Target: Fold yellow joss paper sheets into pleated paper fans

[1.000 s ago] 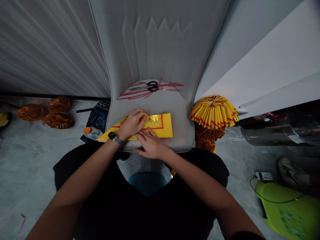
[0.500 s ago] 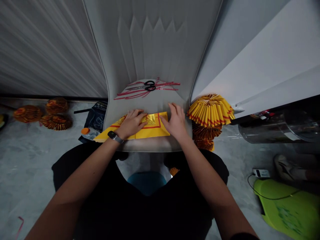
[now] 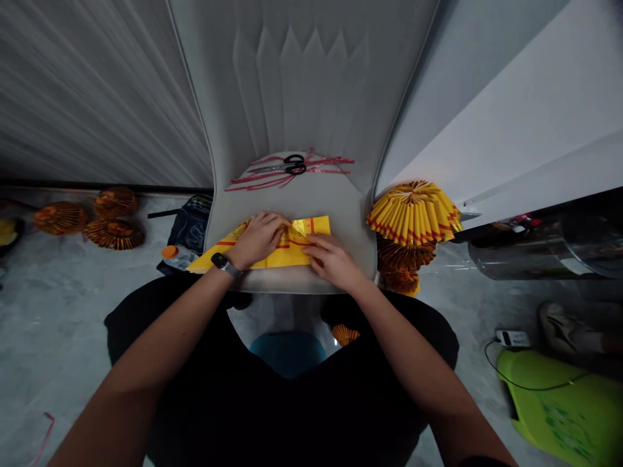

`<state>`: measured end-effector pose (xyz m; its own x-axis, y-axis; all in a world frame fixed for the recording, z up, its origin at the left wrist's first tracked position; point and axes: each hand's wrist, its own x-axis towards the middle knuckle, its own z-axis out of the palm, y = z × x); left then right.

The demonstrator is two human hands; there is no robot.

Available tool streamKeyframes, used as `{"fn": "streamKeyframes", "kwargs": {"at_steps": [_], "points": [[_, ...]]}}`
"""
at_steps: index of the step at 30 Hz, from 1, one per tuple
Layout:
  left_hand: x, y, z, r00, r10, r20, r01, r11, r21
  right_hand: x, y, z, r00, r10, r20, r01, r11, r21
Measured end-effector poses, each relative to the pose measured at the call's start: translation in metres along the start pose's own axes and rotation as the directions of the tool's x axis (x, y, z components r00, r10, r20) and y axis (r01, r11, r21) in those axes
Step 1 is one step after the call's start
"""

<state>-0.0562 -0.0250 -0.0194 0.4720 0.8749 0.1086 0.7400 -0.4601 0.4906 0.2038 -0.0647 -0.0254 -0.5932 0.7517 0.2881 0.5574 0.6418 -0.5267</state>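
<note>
A folded yellow paper sheet [image 3: 292,258] with red lines and a gold foil centre lies on the grey padded chair seat [image 3: 335,214]. My left hand [image 3: 260,240], with a dark watch on its wrist, presses on the sheet's middle. Close beside it, my right hand [image 3: 331,259] has its fingers curled over a fold near the sheet's right end. Black-handled scissors [image 3: 294,165] rest on red strips [image 3: 253,180] behind the paper, out of reach of both fingertips.
Fans of pleated yellow-and-red paper [image 3: 413,214] stand right of the seat, with darker orange fans [image 3: 114,233] on the concrete floor at left. A dark bag [image 3: 192,227], a clear plastic cylinder [image 3: 535,259] and a green plastic board [image 3: 555,402] lie around.
My right hand has moved in from the sheet's right edge toward its middle. The paper's right part now lies folded, with red lines crossing the gold.
</note>
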Motion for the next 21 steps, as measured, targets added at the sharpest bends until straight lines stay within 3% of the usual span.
{"fn": "streamKeyframes", "kwargs": {"at_steps": [5, 12, 21], "points": [[0.000, -0.002, 0.002, 0.999, 0.038, -0.032, -0.037, 0.999, 0.005, -0.013, 0.013, 0.018, 0.994, -0.018, 0.106, 0.017, 1.000, 0.017], [-0.003, 0.005, 0.001, 1.000, -0.014, 0.016, 0.010, 0.982, 0.188, -0.024, 0.025, 0.034, 0.999, -0.041, 0.024, 0.040, 0.997, 0.064], [-0.011, 0.013, -0.005, 0.987, 0.140, 0.077, -0.155, 0.955, 0.254, -0.022, 0.019, 0.025, 0.999, -0.021, 0.032, 0.018, 0.994, 0.109]]}}
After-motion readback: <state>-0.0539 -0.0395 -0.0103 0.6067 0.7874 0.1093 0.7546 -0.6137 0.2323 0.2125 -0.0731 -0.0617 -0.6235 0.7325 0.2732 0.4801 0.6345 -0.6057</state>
